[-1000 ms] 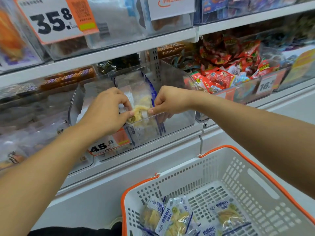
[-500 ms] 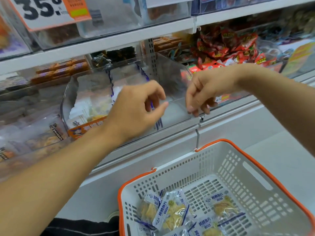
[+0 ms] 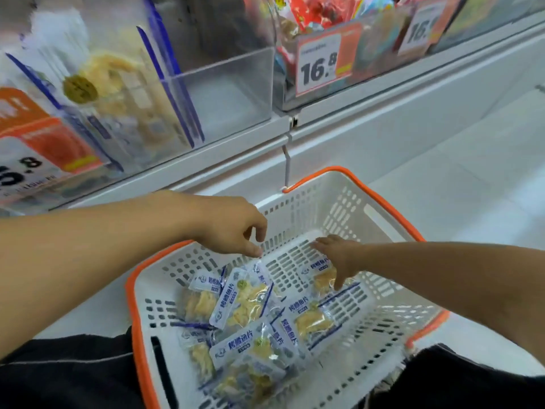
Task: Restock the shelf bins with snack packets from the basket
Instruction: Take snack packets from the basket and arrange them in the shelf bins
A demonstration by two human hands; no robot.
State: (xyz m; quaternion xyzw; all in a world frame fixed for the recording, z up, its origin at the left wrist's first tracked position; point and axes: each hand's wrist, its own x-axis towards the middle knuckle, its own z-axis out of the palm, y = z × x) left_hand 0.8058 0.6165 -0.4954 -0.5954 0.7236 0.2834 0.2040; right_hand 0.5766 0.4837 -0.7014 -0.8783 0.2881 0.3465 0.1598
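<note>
A white basket with an orange rim (image 3: 380, 199) sits below the shelf and holds several clear snack packets (image 3: 247, 302) of yellow pieces with blue print. My left hand (image 3: 233, 228) hovers over the basket's far left side with fingers loosely curled, holding nothing. My right hand (image 3: 336, 255) reaches down inside the basket, its fingers spread on one packet (image 3: 321, 278) at the right. Above, a clear shelf bin (image 3: 224, 84) holds upright packets of the same kind (image 3: 112, 93) in its left part.
The neighbouring bin (image 3: 348, 81) to the right is full of red snack packets and carries a 16.8 price tag (image 3: 320, 64). An orange price tag (image 3: 44, 149) hangs at the left. White shelf edge (image 3: 383, 113) runs above the basket. Dark clothing shows at the bottom corners.
Both hands have let go of the packet placed in the bin and dropped down to the basket. The view has tilted downward; my right hand now touches a packet in the basket.
</note>
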